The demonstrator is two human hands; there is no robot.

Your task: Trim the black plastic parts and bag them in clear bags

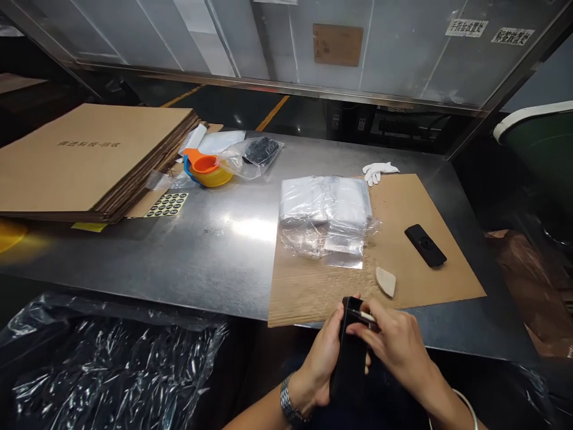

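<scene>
My left hand [321, 358] is wrapped around a long black plastic part [350, 361], held upright just off the front edge of the table. Pinched in my right hand [399, 339] is a slim pen-like tool [366, 316] with a pale section and a dark, thin tip. That tip meets the upper end of the black part, or lies very close to it. On the cardboard sheet [308, 292] beyond my hands rest a beige wedge-shaped piece [385, 282] and a second black part [425, 245] with a round mark.
Clear plastic bags [326, 206] lie on the cardboard, with a white glove [379, 172] behind. Leftward are a tape dispenser [208, 170], a bagged dark item [260, 150], a sticker sheet [168, 205] and stacked cardboard [89, 161]. Black plastic sheeting [116, 364] fills the lower left.
</scene>
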